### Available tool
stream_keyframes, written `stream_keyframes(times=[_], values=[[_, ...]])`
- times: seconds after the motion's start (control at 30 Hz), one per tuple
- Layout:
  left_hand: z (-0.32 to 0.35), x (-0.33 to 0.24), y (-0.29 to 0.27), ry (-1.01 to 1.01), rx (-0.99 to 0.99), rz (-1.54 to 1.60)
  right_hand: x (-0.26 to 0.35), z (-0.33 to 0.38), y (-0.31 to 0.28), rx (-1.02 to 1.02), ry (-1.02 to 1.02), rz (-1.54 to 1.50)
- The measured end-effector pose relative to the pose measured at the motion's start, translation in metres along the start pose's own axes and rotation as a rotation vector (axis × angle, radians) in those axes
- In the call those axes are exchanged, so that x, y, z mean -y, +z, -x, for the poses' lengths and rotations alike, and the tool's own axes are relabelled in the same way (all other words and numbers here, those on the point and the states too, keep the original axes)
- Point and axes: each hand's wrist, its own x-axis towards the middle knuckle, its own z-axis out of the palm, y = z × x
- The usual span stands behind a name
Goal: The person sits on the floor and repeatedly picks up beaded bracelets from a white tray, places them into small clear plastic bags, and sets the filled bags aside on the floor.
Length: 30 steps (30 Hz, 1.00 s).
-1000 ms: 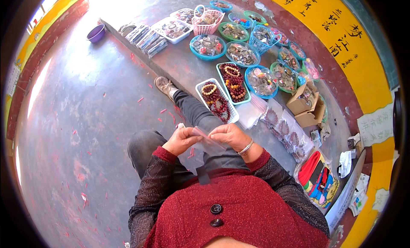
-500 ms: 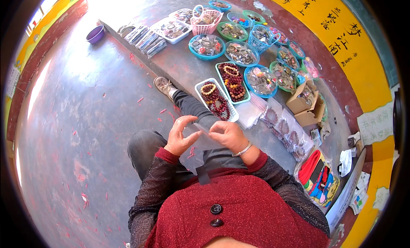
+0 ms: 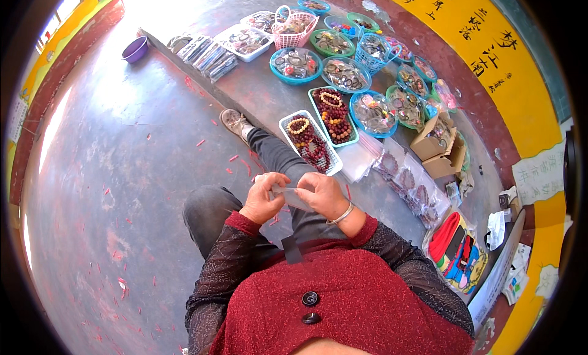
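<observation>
Two hands: left hand [image 3: 262, 199] and right hand [image 3: 323, 194] are held close together over the lap, both pinched on a small clear plastic bag [image 3: 289, 197] stretched between them.
Bag location: above the dark trousers, just short of the white tray of bead bracelets [image 3: 310, 142].
Open room: wide bare grey floor [image 3: 122, 171] is seen to the left, dotted with red scraps; nothing stands near the hands on that side.
Crowded side: ahead and right, the raised ledge [image 3: 257, 92] is packed with blue and green bowls [image 3: 296, 65], a pink basket [image 3: 292, 27], cardboard boxes [image 3: 436, 144] and clear packets [image 3: 410, 183].
Edges: ledge edge runs diagonally from upper left toward the outstretched leg; shoe [image 3: 234, 121] is rested against it.
Room: yellow wall [image 3: 490, 61] at right, purple bowl [image 3: 135, 49] far left on the floor.
</observation>
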Motion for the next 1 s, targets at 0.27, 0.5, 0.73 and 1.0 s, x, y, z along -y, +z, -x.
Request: stream_keyframes(times=[0.27,0.5,0.73,1.0], values=[[0.002,-0.001,0.005,-0.159,-0.116,-0.040,0.009,-0.008,0.001,-0.120,-0.348,0.348],[0.000,0.001,0.005,-0.207,-0.247,0.027,0.016,0.001,0.018,-0.003,-0.377,0.307],[-0.001,-0.005,0.004,-0.158,-0.216,-0.002,-0.002,-0.002,0.027,-0.013,-0.278,0.311],[-0.005,-0.017,0.003,0.169,-0.193,-0.179,-0.011,-0.010,0.012,0.178,-0.009,0.030]])
